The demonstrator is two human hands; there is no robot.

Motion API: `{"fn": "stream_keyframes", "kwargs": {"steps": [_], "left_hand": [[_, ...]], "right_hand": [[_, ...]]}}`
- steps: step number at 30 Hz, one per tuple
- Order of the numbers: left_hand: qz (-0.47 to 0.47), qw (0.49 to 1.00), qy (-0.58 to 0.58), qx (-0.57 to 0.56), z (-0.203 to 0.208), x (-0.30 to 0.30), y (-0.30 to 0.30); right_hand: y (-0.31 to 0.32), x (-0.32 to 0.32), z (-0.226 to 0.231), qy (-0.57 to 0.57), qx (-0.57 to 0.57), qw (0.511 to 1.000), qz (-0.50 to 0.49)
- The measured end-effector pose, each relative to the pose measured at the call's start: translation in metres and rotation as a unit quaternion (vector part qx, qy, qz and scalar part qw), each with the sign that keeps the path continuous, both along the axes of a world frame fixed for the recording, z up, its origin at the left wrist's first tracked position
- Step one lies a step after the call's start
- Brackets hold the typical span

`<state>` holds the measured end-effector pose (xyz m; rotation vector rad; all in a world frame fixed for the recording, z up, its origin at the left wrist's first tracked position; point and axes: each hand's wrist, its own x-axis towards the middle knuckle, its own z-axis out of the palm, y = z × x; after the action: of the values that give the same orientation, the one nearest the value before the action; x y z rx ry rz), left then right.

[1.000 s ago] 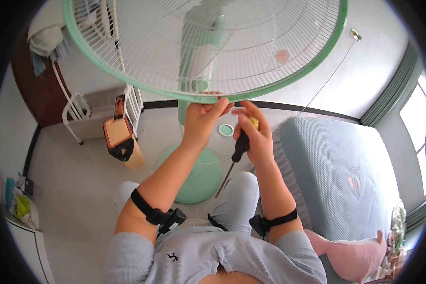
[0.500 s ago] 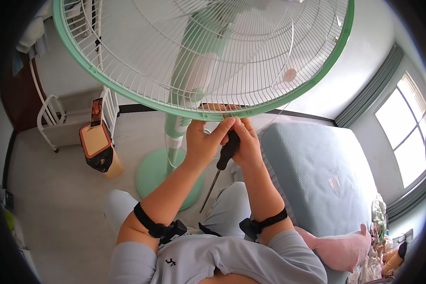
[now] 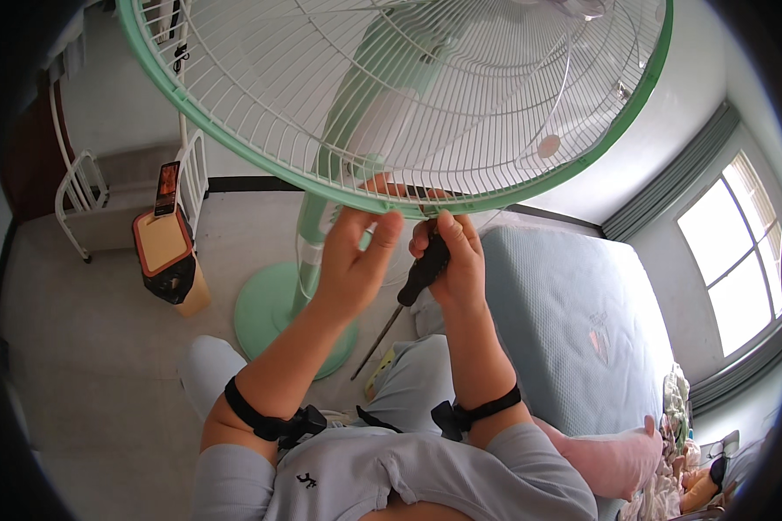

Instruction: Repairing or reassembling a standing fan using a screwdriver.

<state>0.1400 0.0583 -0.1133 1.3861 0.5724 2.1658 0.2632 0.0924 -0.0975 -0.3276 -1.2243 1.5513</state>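
Observation:
A standing fan's round guard (image 3: pixel 261 154) fills the upper view, with white wires and a light green rim. My left hand (image 3: pixel 349 265) is at the rim's lower edge: its fingers reach behind the wires, and its thumb stands apart below the rim. Just right of it, my right hand (image 3: pixel 462 269) grips the black handle of a screwdriver (image 3: pixel 426 273), whose long shaft slants down to the left, away from the rim. My right thumb and fingertips are at the rim too; what they touch there is too small to make out.
Below the guard stands the fan's round green base (image 3: pixel 256 313). A bed with a pale blue mattress (image 3: pixel 573 321) and a pink pillow (image 3: pixel 613 456) lies right. At left are a bin with a black liner (image 3: pixel 169 282), a phone (image 3: pixel 167 187) above it and a white rack (image 3: pixel 87 200).
My left thumb has come away from the right thumb and the rim, and the left hand has shifted left. The guard appears farther right and higher. The screwdriver stays in my right hand.

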Motion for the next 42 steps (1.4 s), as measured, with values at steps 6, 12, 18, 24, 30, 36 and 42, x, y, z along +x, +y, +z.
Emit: {"fn": "stream_keyframes", "kwargs": {"steps": [6,12,18,24,30,36,42], "left_hand": [[-0.016,0.999,-0.045,-0.024,0.003,-0.002,-0.004],[-0.034,0.997,-0.037,-0.062,0.004,-0.003,-0.006],[-0.014,0.988,0.075,-0.133,-0.011,0.005,-0.024],[0.172,0.931,0.297,-0.125,-0.02,0.016,-0.032],[0.183,0.906,0.364,-0.115,-0.02,0.011,-0.024],[0.098,0.883,0.395,-0.233,-0.044,-0.02,-0.046],[-0.116,0.945,0.129,-0.277,-0.083,-0.064,-0.068]], "right_hand": [[0.001,0.001,-0.001,-0.016,0.014,1.0,-0.012],[-0.001,-0.003,0.0,-0.003,-0.001,1.0,-0.017],[-0.002,-0.004,-0.001,0.017,-0.006,1.0,-0.018],[-0.007,-0.011,0.0,-0.003,-0.021,0.999,-0.034],[-0.002,-0.003,-0.002,-0.003,0.026,0.998,-0.063],[0.004,-0.003,-0.007,0.014,0.034,0.998,-0.044],[0.008,-0.006,-0.01,0.042,0.062,0.997,-0.012]]}}
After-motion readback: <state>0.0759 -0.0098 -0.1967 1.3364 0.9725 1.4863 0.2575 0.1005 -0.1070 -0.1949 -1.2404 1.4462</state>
